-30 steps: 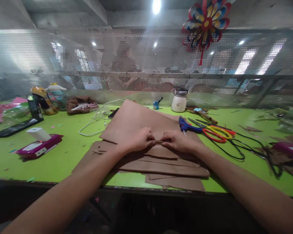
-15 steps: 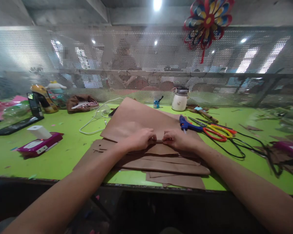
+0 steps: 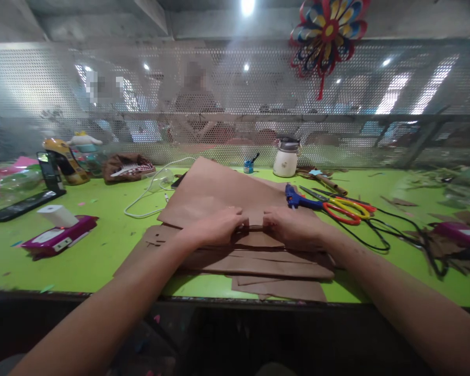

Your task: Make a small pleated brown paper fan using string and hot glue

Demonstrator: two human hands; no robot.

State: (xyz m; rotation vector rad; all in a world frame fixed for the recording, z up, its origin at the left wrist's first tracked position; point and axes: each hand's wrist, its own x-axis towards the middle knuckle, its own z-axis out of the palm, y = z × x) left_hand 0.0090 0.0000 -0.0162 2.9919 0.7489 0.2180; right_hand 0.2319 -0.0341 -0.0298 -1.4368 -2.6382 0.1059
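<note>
Left hand (image 3: 223,225), right hand (image 3: 288,225) — both pinch the brown sheet (image 3: 209,188) at its near edge — blue glue gun (image 3: 302,200) just past the right!

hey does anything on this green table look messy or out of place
Mostly just clutter: at the right, a black cord loops untidily across the table, and brown scraps lie strewn in a jagged heap. Nothing looks spilled.

A broad brown paper sheet (image 3: 209,190), near edge narrowly folded, lies flat atop other brown sheets (image 3: 274,266).
</note>
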